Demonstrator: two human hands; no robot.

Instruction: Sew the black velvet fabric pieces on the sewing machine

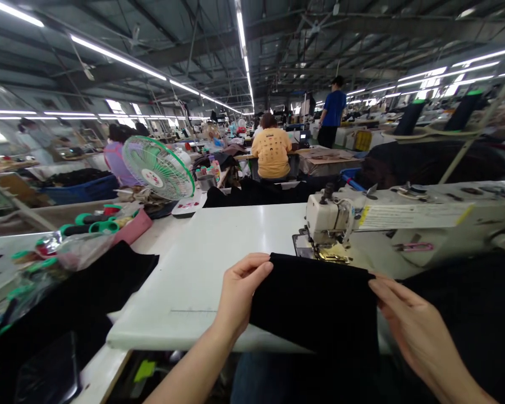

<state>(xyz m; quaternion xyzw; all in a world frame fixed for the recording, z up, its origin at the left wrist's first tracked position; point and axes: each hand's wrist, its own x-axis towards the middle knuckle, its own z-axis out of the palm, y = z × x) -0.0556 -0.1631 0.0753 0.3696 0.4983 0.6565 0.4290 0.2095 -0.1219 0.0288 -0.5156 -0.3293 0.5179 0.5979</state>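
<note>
A piece of black fabric is stretched between my two hands, in front of the sewing machine. My left hand pinches its upper left corner between thumb and fingers. At the upper right corner, my right hand grips the cloth in the same way. The fabric's top edge runs nearly straight, and its lower part hangs over the table's front edge. Just behind it stands the head of a white sewing machine, its needle area lit yellow. Whether the cloth touches the machine bed, I cannot tell.
The white sewing table extends left of the machine. More black cloth lies at the left, near thread spools and a dark phone-like slab. A green-rimmed fan stands behind. A person in yellow sits ahead.
</note>
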